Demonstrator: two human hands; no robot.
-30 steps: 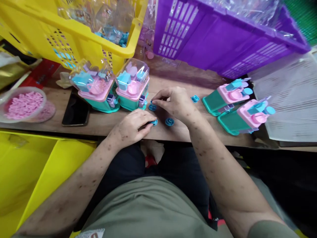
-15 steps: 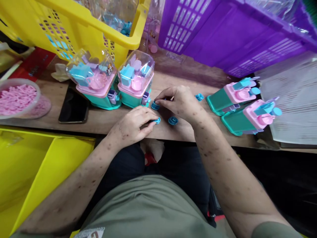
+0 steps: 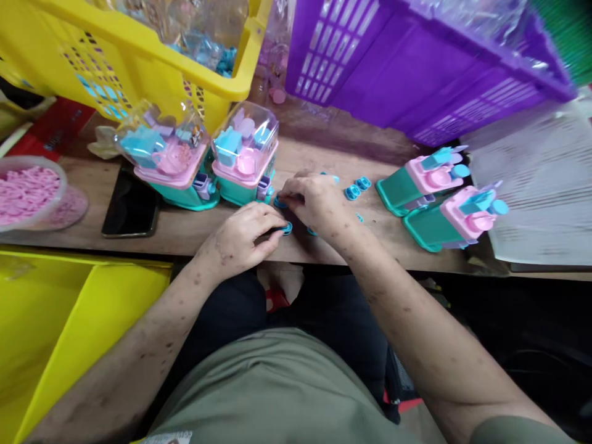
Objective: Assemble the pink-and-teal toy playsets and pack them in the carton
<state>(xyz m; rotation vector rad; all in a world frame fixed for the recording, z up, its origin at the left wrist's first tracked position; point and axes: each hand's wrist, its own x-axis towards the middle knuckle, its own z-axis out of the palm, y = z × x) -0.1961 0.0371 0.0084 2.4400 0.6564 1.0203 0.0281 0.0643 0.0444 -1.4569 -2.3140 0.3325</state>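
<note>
My left hand (image 3: 240,240) rests at the table's front edge, thumb and fingertips closed on a small blue plastic piece (image 3: 287,229). My right hand (image 3: 314,200) reaches over it, its fingers closed at another blue plastic piece (image 3: 279,201), mostly hidden by the fingertips. Beneath the right wrist part of a round blue piece (image 3: 312,232) shows. More blue pieces (image 3: 352,192) lie to the right of that hand. Just left of my hands stand two green and pink toy units with clear covers, one nearer (image 3: 245,176) and one farther left (image 3: 169,179).
Two similar toy units without covers (image 3: 423,179) stand at the right beside white printed sheets (image 3: 541,191). A yellow basket (image 3: 161,58) and a purple crate (image 3: 393,68) line the back. At left are a phone (image 3: 132,203) and a tub of pink pieces (image 3: 65,197).
The view has shifted slightly, moving the table things a little left. My right hand has lowered and covers more of the piece at its fingertips. Several blue pieces right of it are now uncovered.
</note>
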